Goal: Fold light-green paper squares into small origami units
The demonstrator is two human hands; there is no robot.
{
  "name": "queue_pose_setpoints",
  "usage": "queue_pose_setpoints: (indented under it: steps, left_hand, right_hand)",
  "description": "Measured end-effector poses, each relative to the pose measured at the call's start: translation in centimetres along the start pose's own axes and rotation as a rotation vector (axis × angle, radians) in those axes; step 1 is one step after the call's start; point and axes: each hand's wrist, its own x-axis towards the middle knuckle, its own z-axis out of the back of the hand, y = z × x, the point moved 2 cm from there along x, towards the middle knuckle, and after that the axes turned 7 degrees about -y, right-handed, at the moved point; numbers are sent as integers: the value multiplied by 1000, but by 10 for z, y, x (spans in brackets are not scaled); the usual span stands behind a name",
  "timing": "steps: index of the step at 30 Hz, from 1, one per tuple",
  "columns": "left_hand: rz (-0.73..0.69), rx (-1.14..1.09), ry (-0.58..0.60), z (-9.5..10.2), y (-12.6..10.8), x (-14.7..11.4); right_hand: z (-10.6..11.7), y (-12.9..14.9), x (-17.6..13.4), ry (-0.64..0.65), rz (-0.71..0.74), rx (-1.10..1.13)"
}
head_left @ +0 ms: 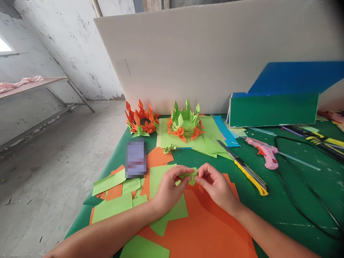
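A small folded piece of green paper (192, 176) is pinched between my two hands, above a large orange sheet (212, 222). My left hand (173, 184) grips its left side with thumb and fingers, covering part of it. On the other side, the thumb and fingertips of my right hand (213, 184) close on its right edge. Beneath my left forearm lie green paper sheets (113, 209) and orange scraps. Farther back stand an orange folded-paper crown (141, 120) and a green one (185, 118) with orange flowers round its base. A small green paper rose (169, 148) lies in front of them.
A phone (136, 157) lies on the papers at left. To the right are a yellow utility knife (244, 170) and a pink glue gun (263, 152) with a trailing black cord. A green board (274, 110) leans at the back against a large white panel (188, 53).
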Motion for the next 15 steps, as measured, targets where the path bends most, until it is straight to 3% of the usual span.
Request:
queue_pose_setpoints:
  steps: [10,15]
  left_hand:
    - [-148,128,90,3,1,-1]
    - [-54,-15,119,0,4,-3]
  right_hand:
    - [-1,3,-3,35,2,44]
    - [-3,3,-3,32,-65,114]
